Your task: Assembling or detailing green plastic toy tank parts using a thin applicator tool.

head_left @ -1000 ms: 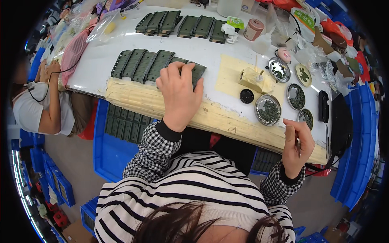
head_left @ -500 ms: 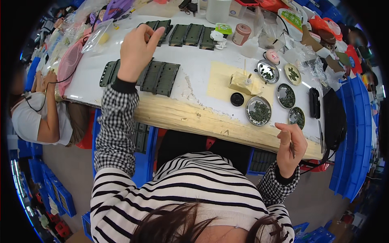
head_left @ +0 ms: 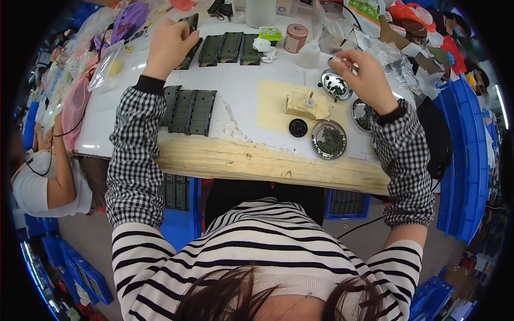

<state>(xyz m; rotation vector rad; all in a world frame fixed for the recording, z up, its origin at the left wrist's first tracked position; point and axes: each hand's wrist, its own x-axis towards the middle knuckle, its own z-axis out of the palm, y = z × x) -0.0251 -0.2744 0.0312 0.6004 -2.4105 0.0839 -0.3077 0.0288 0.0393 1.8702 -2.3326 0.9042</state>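
Observation:
My left hand (head_left: 167, 49) is at the far left of the table, its fingers closed on a dark green ribbed panel (head_left: 191, 22) that looks tilted up. Beside it lies a row of similar green panels (head_left: 229, 48), and a nearer row (head_left: 187, 111) is by my left forearm. My right hand (head_left: 365, 77) is over the right side, fingers pinched together above a small round metal dish (head_left: 337, 85) holding dark bits. What the pinch holds is too small to make out. Closer to me stands another metal dish (head_left: 329, 140) full of small dark green pieces.
A tape-wrapped block (head_left: 306, 105) with a stick sits on a yellow sheet (head_left: 267, 101), near a round black lid (head_left: 297, 128). Behind are a pink jar (head_left: 295, 38), a squeeze bottle (head_left: 309, 54) and crumpled tissue (head_left: 264, 48). Another person (head_left: 56, 176) sits at the left.
My right hand has moved from the table's near edge up and forward over the far metal dish. My left hand has closed on a green panel and tilted it up. The view has shifted slightly.

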